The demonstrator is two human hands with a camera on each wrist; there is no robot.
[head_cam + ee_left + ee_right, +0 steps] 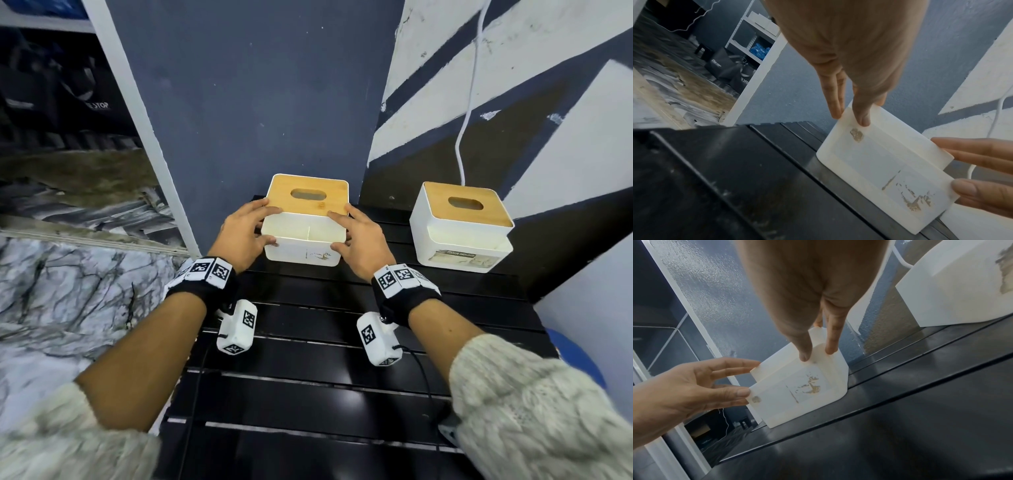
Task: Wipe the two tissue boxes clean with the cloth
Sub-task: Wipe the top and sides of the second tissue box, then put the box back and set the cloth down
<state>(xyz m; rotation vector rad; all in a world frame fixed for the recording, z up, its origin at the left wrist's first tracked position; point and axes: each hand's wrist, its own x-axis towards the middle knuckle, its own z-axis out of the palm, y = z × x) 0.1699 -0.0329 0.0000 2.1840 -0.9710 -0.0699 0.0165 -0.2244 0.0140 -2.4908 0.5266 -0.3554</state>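
- Both hands are working the same thing: our left hand (241, 236) is pressing against the left side of the nearer tissue box (305, 236), and our right hand (363, 245) is pressing against its right side.
- We are keeping the fingers of each hand nearly straight and laid flat on the white walls, with each thumb sitting at a front corner; neither hand is curling round the box, it is only being sandwiched between them.
- We are seeing this box standing on the black slatted table (325, 380), close to the dark blue wall panel (260, 102), its wooden lid (308, 196) with the oval slot facing up.
- From the left wrist view we are noting the front face of the box (885, 164) carrying patches of brownish residue, one small spot near our thumb and a larger flaked patch at the other end.
- From the right wrist view we are reading the same marks on that face (797, 386), and our left hand's fingers (731, 368) are showing spread along the far side.
- We are logging the second tissue box (460, 229) standing on the same table to our right, well apart from the first, with a worn label on its front pocket.
- We are noting a white cable (469, 102) hanging down the painted wall behind that second box.
- We cannot tell where the cloth is; no view is showing it.
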